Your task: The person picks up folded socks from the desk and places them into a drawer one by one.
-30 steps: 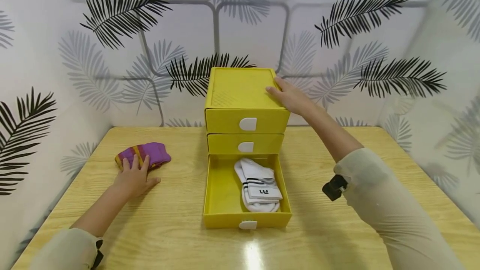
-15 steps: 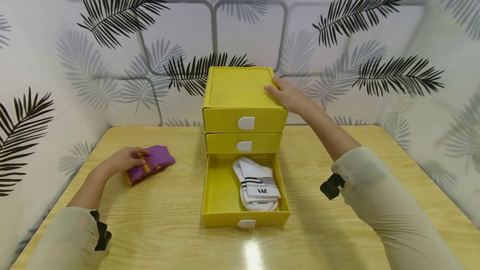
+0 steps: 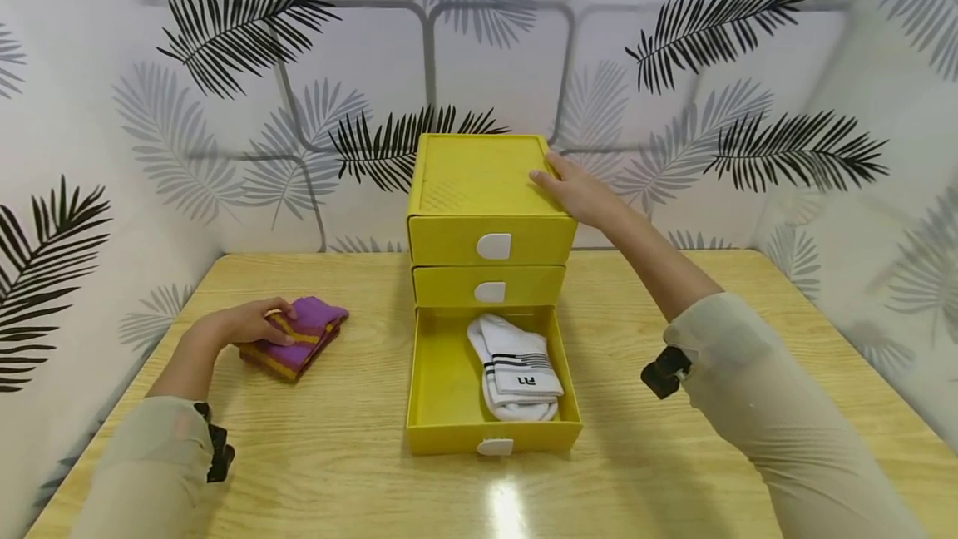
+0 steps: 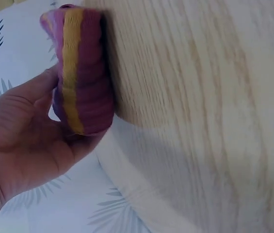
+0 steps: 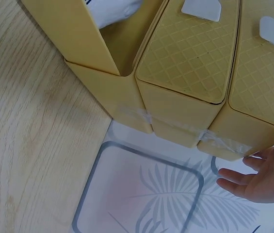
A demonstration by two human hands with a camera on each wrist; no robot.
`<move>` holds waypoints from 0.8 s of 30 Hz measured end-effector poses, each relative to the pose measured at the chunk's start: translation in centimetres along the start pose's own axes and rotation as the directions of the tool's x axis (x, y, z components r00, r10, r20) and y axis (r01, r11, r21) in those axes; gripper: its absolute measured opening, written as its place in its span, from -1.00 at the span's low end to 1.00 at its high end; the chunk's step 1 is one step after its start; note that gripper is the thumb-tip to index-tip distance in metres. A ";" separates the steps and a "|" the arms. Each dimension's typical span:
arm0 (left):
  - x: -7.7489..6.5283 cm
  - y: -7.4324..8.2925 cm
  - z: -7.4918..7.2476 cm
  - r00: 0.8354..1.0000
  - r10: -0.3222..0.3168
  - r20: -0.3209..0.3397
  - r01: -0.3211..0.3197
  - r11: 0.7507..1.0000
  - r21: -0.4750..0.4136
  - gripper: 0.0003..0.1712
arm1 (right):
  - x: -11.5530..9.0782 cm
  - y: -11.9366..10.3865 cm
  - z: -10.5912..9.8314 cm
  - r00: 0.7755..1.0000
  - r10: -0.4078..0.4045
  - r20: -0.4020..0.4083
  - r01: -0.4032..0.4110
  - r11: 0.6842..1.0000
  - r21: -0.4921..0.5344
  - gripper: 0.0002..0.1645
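Observation:
In the head view my left hand [image 3: 250, 323] grips a folded pair of purple socks [image 3: 320, 318] with yellow stripes, at the left of the table. The left wrist view has the thumb on one side of the socks [image 4: 89, 73] and the fingers passing behind them, partly hidden. My right hand [image 3: 585, 192] rests on the top right edge of a yellow drawer unit [image 3: 479, 173], thumb on top. From the right wrist, its fingers [image 5: 236, 188] look extended along the side. The unit's bottom drawer [image 3: 445, 381] is pulled out, with folded white socks [image 3: 518, 366] on its right side.
The two upper drawers, each with a white tab [image 3: 494, 246], are closed. The unit stands toward the back of a wooden table [image 3: 337, 456], before a wall [image 3: 501, 65] with a leaf pattern. Clear tape [image 5: 175, 127] runs along the unit's side.
My left hand has gone from lying over the purple socks to gripping them from the left side, and they have turned and shifted slightly. My right hand stays on the drawer unit.

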State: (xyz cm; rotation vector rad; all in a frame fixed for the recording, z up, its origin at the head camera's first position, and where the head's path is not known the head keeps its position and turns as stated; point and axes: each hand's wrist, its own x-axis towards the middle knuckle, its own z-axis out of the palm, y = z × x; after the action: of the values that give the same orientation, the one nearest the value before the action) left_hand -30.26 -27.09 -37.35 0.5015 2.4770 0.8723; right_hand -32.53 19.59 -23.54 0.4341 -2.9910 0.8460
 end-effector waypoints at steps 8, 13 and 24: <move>-0.5 -1.5 -0.1 0.982 -0.100 0.159 0.159 0.894 -0.418 -0.39 | 0.0 0.3 0.1 1.000 -0.005 -0.014 0.005 1.000 0.000 -0.18; -1.0 -2.1 0.1 0.981 -0.076 0.180 0.158 0.848 -0.506 -0.42 | 0.0 0.3 0.3 0.999 -0.025 -0.020 0.026 0.999 0.019 -0.19; -1.6 -3.0 1.0 0.989 0.038 0.142 0.061 0.776 -0.627 -0.52 | 0.1 0.1 0.2 1.000 -0.016 -0.021 0.017 1.000 0.024 -0.18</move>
State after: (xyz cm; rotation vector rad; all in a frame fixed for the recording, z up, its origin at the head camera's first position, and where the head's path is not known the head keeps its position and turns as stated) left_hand -28.92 -29.58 -39.59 0.2899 1.8799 1.5163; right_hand -32.60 19.53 -23.71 0.4468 -2.9570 0.8800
